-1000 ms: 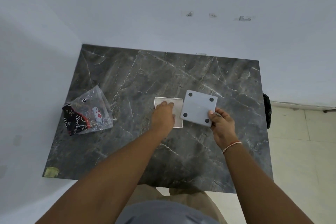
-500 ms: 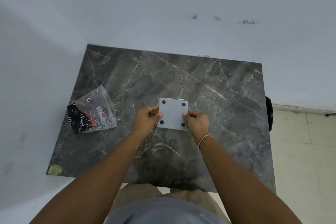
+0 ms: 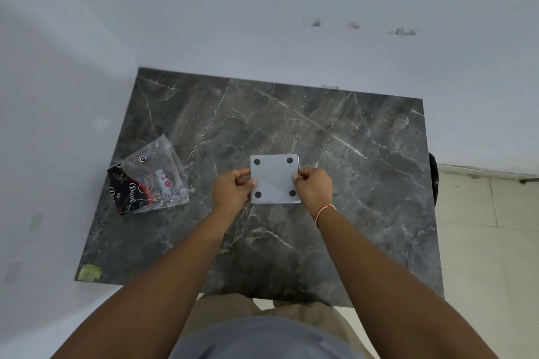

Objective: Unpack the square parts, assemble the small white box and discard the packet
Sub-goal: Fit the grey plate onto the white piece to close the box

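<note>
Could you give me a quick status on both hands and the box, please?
Left hand and right hand pinch opposite sides of the white box, four black dots up. Packet on the table, off to the left. Nothing in the way.

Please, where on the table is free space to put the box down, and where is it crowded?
Free: the whole right side of the table, the far strip by the wall, and the near edge under the forearms. Crowded: the left edge, where the plastic packet lies, and the centre, where the left hand and right hand hold the white box.

Packet (image 3: pixel 148 176) — white script, "Dove" legible.
</note>
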